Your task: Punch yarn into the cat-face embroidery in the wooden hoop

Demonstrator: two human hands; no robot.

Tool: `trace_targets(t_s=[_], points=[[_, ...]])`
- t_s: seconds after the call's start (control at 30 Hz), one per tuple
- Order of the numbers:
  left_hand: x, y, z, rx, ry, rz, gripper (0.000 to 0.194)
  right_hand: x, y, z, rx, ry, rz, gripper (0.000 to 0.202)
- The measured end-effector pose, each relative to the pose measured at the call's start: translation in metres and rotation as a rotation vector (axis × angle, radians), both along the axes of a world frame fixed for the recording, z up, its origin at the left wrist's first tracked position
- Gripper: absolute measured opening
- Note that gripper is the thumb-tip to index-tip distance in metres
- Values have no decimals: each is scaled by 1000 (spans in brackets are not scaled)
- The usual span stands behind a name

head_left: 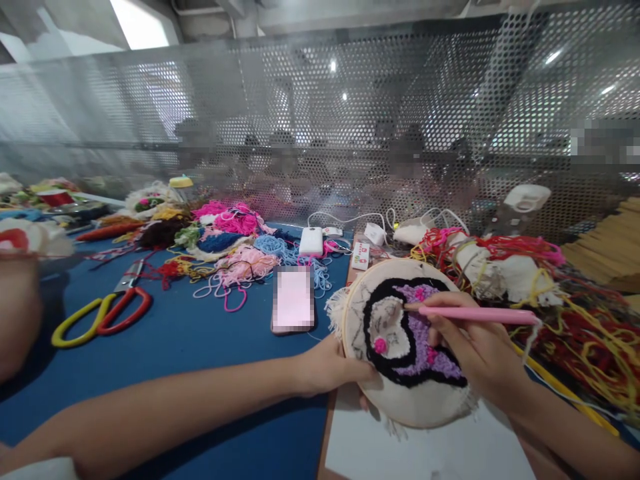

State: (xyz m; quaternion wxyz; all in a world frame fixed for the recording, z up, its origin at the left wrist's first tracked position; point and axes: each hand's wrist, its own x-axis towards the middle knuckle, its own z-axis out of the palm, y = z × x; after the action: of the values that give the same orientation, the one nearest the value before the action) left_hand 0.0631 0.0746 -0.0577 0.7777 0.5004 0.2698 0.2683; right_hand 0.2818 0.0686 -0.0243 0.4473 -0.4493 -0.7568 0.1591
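My left hand point(333, 367) grips the lower left rim of a round embroidery hoop point(361, 400), thumb over the cloth and fingers behind. White fabric in the hoop carries a looped-yarn design with a black outline, purple fill point(423, 333), bright pink spots and a white patch with drawn lines. A pink punch needle point(475, 314) lies in the closed fingers of my right hand point(465, 340). Its tip meets the cloth near the white patch, or hovers just over it; I cannot tell which. Pale yarn point(532, 340) trails from the handle's back end.
Scissors point(107, 313) with yellow and red handles lie left on the blue table point(200, 353). A phone point(293, 300) is beyond my left hand. Yarn heaps point(245, 263) run along the back; more tangled yarn point(575, 347) is at right. Another person's arm point(17, 313) enters at far left.
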Motion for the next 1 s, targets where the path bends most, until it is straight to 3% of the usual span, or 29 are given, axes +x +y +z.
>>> trace_targets(t_s=[0.63, 1.0], points=[[-1, 1, -1, 22, -22, -30, 21, -4, -7, 0, -17, 142, -41, 13], [-2, -1, -2, 14, -30, -38, 19, 0, 0, -6, 72, 95, 67, 16]])
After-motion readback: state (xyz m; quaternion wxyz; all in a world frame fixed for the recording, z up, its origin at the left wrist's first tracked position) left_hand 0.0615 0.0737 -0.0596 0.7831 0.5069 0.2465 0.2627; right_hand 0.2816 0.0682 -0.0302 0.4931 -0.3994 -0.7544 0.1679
